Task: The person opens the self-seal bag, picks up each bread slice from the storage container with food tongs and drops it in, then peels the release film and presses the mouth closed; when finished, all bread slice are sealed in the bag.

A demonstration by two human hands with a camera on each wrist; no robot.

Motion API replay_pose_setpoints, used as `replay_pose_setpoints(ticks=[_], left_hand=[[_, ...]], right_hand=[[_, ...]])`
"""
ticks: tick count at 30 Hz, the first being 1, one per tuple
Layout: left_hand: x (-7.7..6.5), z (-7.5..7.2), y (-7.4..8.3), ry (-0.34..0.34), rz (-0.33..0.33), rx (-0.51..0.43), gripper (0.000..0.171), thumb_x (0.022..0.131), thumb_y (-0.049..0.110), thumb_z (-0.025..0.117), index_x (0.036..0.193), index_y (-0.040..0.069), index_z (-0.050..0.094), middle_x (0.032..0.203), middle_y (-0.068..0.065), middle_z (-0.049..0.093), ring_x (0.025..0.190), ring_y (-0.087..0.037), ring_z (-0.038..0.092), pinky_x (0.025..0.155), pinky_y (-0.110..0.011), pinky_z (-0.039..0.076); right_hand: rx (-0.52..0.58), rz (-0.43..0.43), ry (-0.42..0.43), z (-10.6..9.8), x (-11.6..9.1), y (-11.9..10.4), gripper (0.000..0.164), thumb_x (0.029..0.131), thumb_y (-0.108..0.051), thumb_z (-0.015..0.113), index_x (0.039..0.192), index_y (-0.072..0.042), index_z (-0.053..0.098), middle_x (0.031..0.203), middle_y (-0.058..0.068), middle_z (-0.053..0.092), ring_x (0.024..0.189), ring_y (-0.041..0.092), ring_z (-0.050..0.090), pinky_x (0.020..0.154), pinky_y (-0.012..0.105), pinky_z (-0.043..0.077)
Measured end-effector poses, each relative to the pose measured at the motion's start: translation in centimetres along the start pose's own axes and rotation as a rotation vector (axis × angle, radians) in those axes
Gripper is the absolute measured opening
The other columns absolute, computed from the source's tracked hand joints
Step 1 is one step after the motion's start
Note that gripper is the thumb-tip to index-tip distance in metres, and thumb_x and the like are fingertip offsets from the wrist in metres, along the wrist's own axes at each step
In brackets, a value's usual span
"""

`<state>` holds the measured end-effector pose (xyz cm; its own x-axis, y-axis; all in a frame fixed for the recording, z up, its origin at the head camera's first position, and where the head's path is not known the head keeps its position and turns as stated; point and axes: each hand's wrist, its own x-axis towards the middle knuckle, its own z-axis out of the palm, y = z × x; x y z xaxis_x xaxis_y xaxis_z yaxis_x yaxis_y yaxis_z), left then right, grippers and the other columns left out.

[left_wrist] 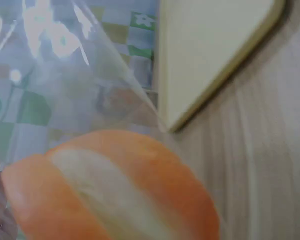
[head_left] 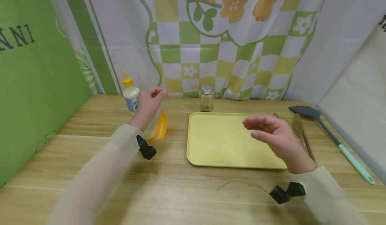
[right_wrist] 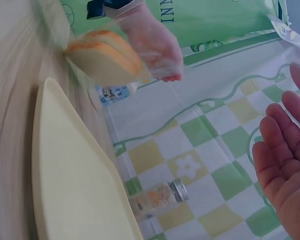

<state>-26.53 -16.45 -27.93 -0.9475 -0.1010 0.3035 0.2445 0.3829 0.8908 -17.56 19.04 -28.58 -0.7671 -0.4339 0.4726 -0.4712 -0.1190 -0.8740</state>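
Note:
My left hand (head_left: 148,106) pinches the top of a clear plastic bag (left_wrist: 95,75) and holds it up left of the yellow tray (head_left: 223,144). Slices of bread (right_wrist: 102,57) with orange-brown crust hang in the bag; the forearm and hand partly cover them in the head view. Over the tray's right side hovers my right hand (head_left: 275,136), its fingers relaxed and slightly bent, holding nothing. In the right wrist view its palm and fingers show apart from everything.
A squeeze bottle (head_left: 131,96) with a yellow cap stands behind the left hand. A glass seasoning jar (head_left: 206,99) stands behind the tray. To the right lie a metal utensil (head_left: 298,124), partly hidden, and a spatula (head_left: 352,161) with a mint handle. Curtains (head_left: 211,54) hang behind.

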Motion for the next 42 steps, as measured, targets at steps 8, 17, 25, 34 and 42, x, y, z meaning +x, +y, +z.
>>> replay_pose_setpoints(ticks=[8, 17, 25, 34, 42], left_hand=[[0.1, -0.6, 3.0, 0.121, 0.073, -0.066, 0.028, 0.09, 0.024, 0.062, 0.1, -0.001, 0.067, 0.082, 0.001, 0.062, 0.073, -0.01, 0.05, 0.067, -0.021, 0.042], [-1.1, -0.9, 5.1, 0.16, 0.214, -0.266, 0.024, 0.089, 0.016, 0.063, 0.096, -0.006, 0.066, 0.078, 0.012, 0.063, 0.073, -0.007, 0.054, 0.071, -0.021, 0.045], [-2.4, 0.4, 7.8, 0.168, 0.378, -0.375, 0.018, 0.088, 0.011, 0.062, 0.091, -0.006, 0.067, 0.075, 0.01, 0.063, 0.07, -0.01, 0.056, 0.071, -0.023, 0.048], [-4.3, 2.6, 9.5, 0.156, 0.338, -0.613, 0.02, 0.087, 0.0, 0.06, 0.079, 0.016, 0.07, 0.079, 0.004, 0.066, 0.074, -0.013, 0.058, 0.078, -0.028, 0.049], [-5.0, 4.3, 8.0, 0.246, 0.271, -0.766, 0.022, 0.088, -0.002, 0.056, 0.079, 0.014, 0.068, 0.079, 0.003, 0.065, 0.077, -0.013, 0.06, 0.079, -0.028, 0.05]], right_hand=[[0.054, -0.007, -0.027, 1.7, 1.6, 1.3, 0.033, 0.087, 0.009, 0.054, 0.109, -0.014, 0.065, 0.107, -0.004, 0.066, 0.098, 0.009, 0.061, 0.079, 0.02, 0.05], [0.151, 0.069, 0.053, 3.4, 3.1, 3.2, 0.03, 0.087, 0.001, 0.06, 0.109, -0.019, 0.063, 0.106, -0.006, 0.063, 0.099, 0.009, 0.058, 0.084, 0.021, 0.049], [0.469, 0.157, 0.407, 5.4, 7.0, 5.7, 0.018, 0.094, -0.006, 0.051, 0.108, -0.018, 0.053, 0.1, -0.003, 0.056, 0.093, 0.012, 0.054, 0.082, 0.026, 0.043], [0.669, 0.005, 0.45, 7.5, 8.2, 6.4, 0.027, 0.074, -0.037, 0.069, 0.088, -0.015, 0.06, 0.086, -0.002, 0.061, 0.087, 0.011, 0.054, 0.081, 0.025, 0.04], [0.711, -0.083, 0.556, 7.3, 8.4, 4.7, 0.025, 0.066, -0.023, 0.076, 0.068, -0.009, 0.056, 0.068, 0.001, 0.057, 0.064, 0.011, 0.051, 0.066, 0.02, 0.043]])
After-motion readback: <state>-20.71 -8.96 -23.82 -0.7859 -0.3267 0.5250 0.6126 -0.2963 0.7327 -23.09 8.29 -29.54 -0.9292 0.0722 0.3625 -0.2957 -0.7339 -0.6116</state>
